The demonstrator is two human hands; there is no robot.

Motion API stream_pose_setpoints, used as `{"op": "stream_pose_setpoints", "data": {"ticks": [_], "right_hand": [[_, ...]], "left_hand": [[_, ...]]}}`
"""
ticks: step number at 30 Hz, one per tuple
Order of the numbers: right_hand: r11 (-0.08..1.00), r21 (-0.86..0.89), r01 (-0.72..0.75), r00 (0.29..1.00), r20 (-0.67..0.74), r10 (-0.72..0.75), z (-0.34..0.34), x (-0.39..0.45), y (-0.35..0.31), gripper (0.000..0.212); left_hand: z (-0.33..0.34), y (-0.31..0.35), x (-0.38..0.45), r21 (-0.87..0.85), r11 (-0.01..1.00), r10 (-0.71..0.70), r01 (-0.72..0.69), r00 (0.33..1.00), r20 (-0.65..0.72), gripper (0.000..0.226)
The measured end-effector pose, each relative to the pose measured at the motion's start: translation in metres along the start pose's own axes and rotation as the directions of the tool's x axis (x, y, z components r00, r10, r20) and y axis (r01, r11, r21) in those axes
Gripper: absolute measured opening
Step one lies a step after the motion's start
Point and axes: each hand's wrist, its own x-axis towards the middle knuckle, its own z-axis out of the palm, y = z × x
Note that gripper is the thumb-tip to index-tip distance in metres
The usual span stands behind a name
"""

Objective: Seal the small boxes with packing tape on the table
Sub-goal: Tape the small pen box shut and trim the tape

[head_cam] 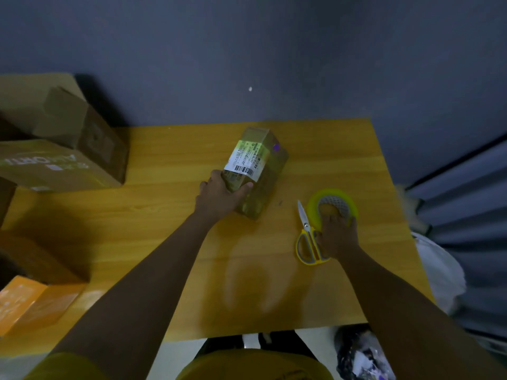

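- A small box (255, 171), an oblong of brown cardboard glossy with tape, lies at a slant near the middle of the wooden surface (170, 215), a white barcode label across its top.
- The left hand (219, 194) clasps the box's near end, thumb over the top by the label and fingers curled round the left side; the bare forearm runs straight out from the lower left.
- A roll of packing tape (333, 205), a yellow-green ring with a pale patterned core, lies flat toward the surface's right side, well apart from the box.
- The right hand (338, 237) rests palm down on the roll's near rim, fingers reaching into the hole; whether it truly grips the roll cannot be told.
- Scissors (308, 237) with bright steel blades and yellow-and-grey loop handles lie shut just left of the roll, tips pointing away from the person, the handles touching the right hand's edge.
- 2 larger brown cartons (68, 149) crowd the far left corner, 1 lying on the other with a flap open, and an orange box (30, 300) sits at the near left.
- Smooth yellow wood grain shows bare between the 2 forearms, right down to the near edge.
- The roll sits well in from the right edge; beyond the far edge rises a dim grey wall (247, 50).
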Motion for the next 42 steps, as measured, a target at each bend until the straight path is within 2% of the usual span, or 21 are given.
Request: {"op": "stream_pose_setpoints", "data": {"ticks": [3, 6, 8, 9, 10, 11, 12, 13, 14, 16, 20, 23, 25, 27, 29, 30, 33, 35, 37, 40, 42], "right_hand": [[1.000, -0.014, 0.011, 0.999, 0.051, -0.010, 0.003, 0.009, 0.027, 0.067], [0.998, 0.060, 0.031, 0.994, 0.107, -0.038, -0.002, 0.018, 0.036, 0.072], [0.961, 0.274, 0.040, 0.998, -0.061, -0.024, -0.015, 0.025, 0.031, 0.063], [0.883, 0.463, 0.069, 0.985, -0.174, 0.014, -0.025, 0.026, 0.026, 0.055], [0.720, 0.688, 0.088, 0.979, -0.192, 0.064, -0.037, 0.028, 0.019, 0.049], [0.481, 0.875, 0.056, 0.994, -0.096, 0.060, -0.050, 0.028, 0.013, 0.046], [0.221, 0.975, -0.036, 0.999, 0.041, -0.020, -0.063, 0.027, 0.005, 0.047], [-0.003, 0.990, -0.142, 0.984, 0.141, -0.109, -0.072, 0.027, -0.002, 0.046], [-0.145, 0.964, -0.223, 0.963, 0.195, -0.185, -0.076, 0.028, -0.007, 0.040], [-0.270, 0.923, -0.274, 0.948, 0.211, -0.239, -0.079, 0.029, -0.017, 0.017], [-0.303, 0.933, -0.192, 0.981, 0.169, -0.098, -0.081, 0.024, -0.032, 0.007], [-0.382, 0.907, -0.175, 0.984, 0.148, -0.100, -0.091, 0.016, -0.041, 0.016], [-0.382, 0.921, -0.076, 0.997, 0.060, -0.056, -0.100, 0.007, -0.053, 0.020], [-0.243, 0.962, 0.127, 0.992, -0.123, 0.035, -0.113, -0.001, -0.069, 0.020], [-0.039, 0.947, 0.319, 0.943, -0.312, 0.118, -0.127, -0.007, -0.086, 0.022], [0.022, 0.927, 0.373, 0.915, -0.372, 0.153, -0.135, -0.010, -0.094, 0.021], [0.134, 0.850, 0.509, 0.843, -0.524, 0.125, -0.160, -0.020, -0.124, 0.018], [0.211, 0.797, 0.565, 0.802, -0.591, 0.084, -0.172, -0.027, -0.147, 0.017], [0.177, 0.812, 0.557, 0.802, -0.581, 0.138, -0.181, -0.030, -0.167, 0.019], [0.076, 0.887, 0.455, 0.863, -0.460, 0.210, -0.183, -0.033, -0.190, 0.029], [0.006, 0.912, 0.409, 0.887, -0.400, 0.231, -0.184, -0.035, -0.205, 0.030]], "left_hand": [[0.015, 0.019, 0.004, -0.093, 0.993, -0.070, 0.075, 0.996, 0.054, 0.079], [0.027, 0.027, 0.010, -0.222, 0.964, -0.130, 0.146, 0.988, 0.087, 0.088], [0.031, 0.035, 0.010, -0.306, 0.937, -0.150, 0.171, 0.984, 0.092, 0.085], [0.033, 0.039, 0.009, -0.346, 0.922, -0.153, 0.175, 0.984, 0.090, 0.079], [0.036, 0.042, 0.009, -0.385, 0.906, -0.156, 0.177, 0.984, 0.087, 0.071], [0.038, 0.043, 0.008, -0.411, 0.893, -0.161, 0.182, 0.983, 0.085, 0.065], [0.039, 0.044, 0.007, -0.425, 0.886, -0.167, 0.186, 0.983, 0.082, 0.059], [0.038, 0.044, 0.005, -0.429, 0.884, -0.170, 0.188, 0.982, 0.080, 0.056], [0.037, 0.044, 0.003, -0.434, 0.881, -0.173, 0.189, 0.982, 0.077, 0.054], [0.032, 0.042, -0.003, -0.449, 0.874, -0.180, 0.187, 0.982, 0.061, 0.054], [0.018, 0.029, -0.017, -0.490, 0.851, -0.213, 0.188, 0.977, 0.006, 0.058], [0.004, 0.012, -0.027, -0.533, 0.822, -0.248, 0.202, 0.969, -0.015, 0.067], [-0.007, -0.001, -0.033, -0.556, 0.805, -0.264, 0.204, 0.964, -0.028, 0.069], [-0.019, -0.012, -0.036, -0.595, 0.775, -0.287, 0.215, 0.958, -0.027, 0.066], [-0.033, -0.026, -0.039, -0.635, 0.738, -0.315, 0.230, 0.949, -0.022, 0.059], [-0.040, -0.034, -0.040, -0.631, 0.745, -0.311, 0.218, 0.950, -0.040, 0.056], [-0.066, -0.065, -0.040, -0.552, 0.813, -0.295, 0.184, 0.948, -0.119, 0.058], [-0.087, -0.079, -0.041, -0.551, 0.810, -0.300, 0.199, 0.949, -0.098, 0.060], [-0.107, -0.089, -0.040, -0.574, 0.793, -0.281, 0.204, 0.958, -0.049, 0.064], [-0.138, -0.094, -0.039, -0.621, 0.764, -0.228, 0.176, 0.974, -0.005, 0.074], [-0.158, -0.101, -0.037, -0.603, 0.780, -0.193, 0.168, 0.981, 0.024, 0.089]]}}
